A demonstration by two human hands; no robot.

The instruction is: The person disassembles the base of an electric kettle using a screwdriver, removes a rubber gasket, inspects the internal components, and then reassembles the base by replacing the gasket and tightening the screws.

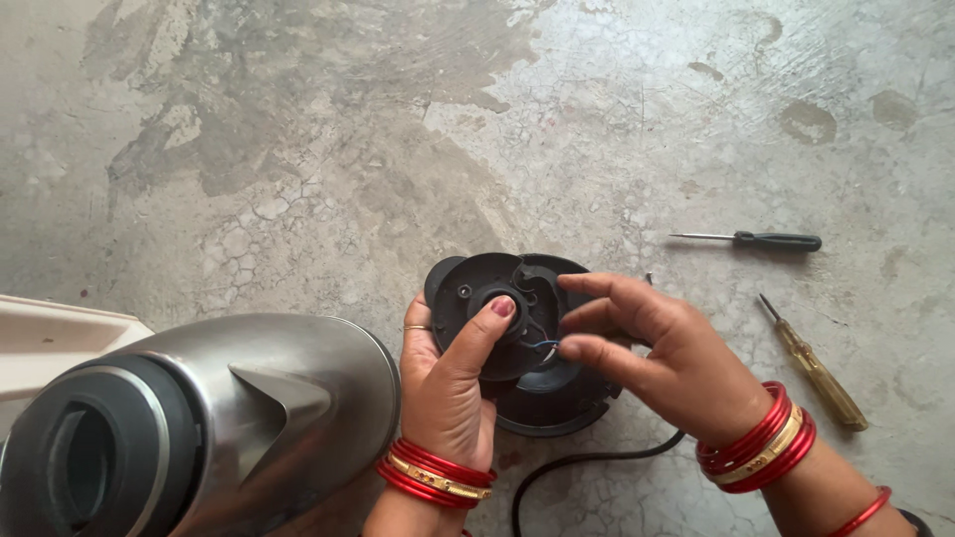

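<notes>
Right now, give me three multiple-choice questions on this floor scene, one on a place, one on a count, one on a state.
1. Where does the steel kettle lie?
A. beside the left hand
B. beyond the screwdrivers
C. on the round black base

2. How many screwdrivers lie on the floor?
A. one
B. two
C. four

3. How is the base held?
A. untouched
B. left hand grips it, right hand pinches its wires
C. right hand alone

Answers: 1 A, the kettle rests on its side beside that hand. 2 B, a black-handled screwdriver and a yellow-handled screwdriver. 3 B, thumb on the hub, fingers at the wires.
</notes>
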